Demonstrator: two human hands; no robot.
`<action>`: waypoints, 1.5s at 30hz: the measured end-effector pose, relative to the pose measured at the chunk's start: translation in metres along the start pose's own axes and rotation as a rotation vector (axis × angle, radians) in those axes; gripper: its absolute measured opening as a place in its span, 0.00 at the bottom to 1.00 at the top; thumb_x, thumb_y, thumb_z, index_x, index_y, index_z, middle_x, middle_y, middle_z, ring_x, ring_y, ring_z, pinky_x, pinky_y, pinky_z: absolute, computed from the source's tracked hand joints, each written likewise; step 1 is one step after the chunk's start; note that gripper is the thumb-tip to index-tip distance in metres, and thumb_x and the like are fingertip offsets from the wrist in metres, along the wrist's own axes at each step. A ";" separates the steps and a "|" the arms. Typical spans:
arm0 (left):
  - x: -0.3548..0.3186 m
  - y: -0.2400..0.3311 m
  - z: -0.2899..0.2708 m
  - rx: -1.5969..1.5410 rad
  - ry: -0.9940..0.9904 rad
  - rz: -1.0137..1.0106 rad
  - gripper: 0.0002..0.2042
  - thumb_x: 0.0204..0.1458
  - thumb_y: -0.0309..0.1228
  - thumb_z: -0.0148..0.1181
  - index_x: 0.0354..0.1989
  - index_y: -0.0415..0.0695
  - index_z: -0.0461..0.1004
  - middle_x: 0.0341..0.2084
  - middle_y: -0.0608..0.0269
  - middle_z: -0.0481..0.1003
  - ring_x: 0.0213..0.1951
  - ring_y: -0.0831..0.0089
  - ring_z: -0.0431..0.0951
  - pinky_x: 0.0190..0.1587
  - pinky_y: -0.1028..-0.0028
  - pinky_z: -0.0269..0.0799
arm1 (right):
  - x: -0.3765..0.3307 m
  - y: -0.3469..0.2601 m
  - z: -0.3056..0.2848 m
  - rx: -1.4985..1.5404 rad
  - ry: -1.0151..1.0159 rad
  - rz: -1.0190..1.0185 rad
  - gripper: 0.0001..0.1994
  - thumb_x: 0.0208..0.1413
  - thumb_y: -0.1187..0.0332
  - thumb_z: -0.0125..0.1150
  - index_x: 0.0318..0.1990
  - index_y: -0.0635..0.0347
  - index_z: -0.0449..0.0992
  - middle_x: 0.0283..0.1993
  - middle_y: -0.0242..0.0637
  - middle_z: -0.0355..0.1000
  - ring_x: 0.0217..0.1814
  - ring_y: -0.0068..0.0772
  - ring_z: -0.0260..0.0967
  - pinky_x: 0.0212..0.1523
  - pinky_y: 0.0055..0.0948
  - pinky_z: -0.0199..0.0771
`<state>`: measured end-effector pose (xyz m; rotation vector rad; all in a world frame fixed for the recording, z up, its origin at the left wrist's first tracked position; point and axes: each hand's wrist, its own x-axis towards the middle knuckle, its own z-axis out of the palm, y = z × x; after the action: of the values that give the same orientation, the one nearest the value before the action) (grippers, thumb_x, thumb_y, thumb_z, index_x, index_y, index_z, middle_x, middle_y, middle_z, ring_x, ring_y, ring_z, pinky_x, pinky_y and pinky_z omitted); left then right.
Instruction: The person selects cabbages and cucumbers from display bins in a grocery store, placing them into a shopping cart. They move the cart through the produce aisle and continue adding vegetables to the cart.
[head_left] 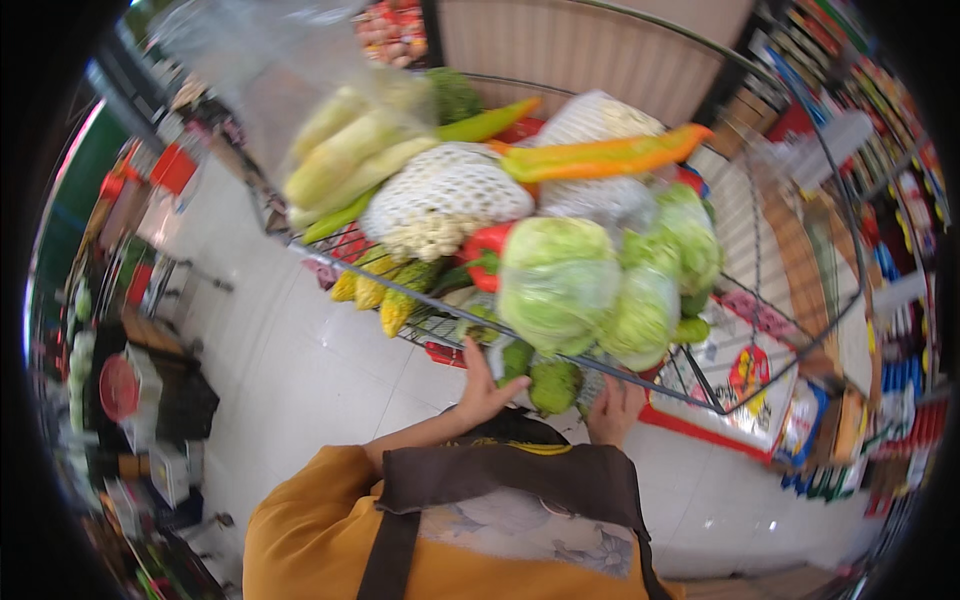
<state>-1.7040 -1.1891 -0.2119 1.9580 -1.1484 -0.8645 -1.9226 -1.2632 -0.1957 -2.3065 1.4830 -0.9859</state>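
Observation:
A metal shopping cart (715, 402) heaped with vegetables stands before me. My left hand (487, 388) is at its near side, fingers stretched up and thumb apart, beside a dark green vegetable (516, 360). My right hand (614, 405) is at the same side further right, fingers extended toward the rim; it looks slightly blurred. Between the hands sits a bumpy green vegetable (554, 385). Above them lie a wrapped round cabbage (556, 275), a red pepper (487, 255), a cauliflower (430, 235) in white foam net, yellow-green bitter gourds (405, 290) and a long orange-yellow vegetable (610, 154).
Pale corn-like vegetables (345, 150) in a clear bag overhang the cart's far left. Packed store shelves (900, 300) line the right. On the left are another cart (150, 275), a red basin (119, 386) and crates. White packages (735, 390) lie low at the right.

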 end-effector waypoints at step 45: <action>-0.248 -0.339 -0.554 -0.763 1.077 -0.889 0.17 0.47 0.36 0.60 0.41 0.40 0.69 0.25 0.65 0.73 0.28 0.79 0.71 0.32 0.79 0.68 | 0.192 -0.971 0.114 1.923 -0.386 -1.556 0.14 0.57 0.62 0.45 0.46 0.59 0.69 0.28 0.37 0.73 0.24 0.24 0.66 0.18 0.22 0.58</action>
<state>-1.2003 -0.7138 -0.1468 1.7439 0.6395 -0.3712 -1.1005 -0.9994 0.3018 -1.2453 -1.3812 -1.0375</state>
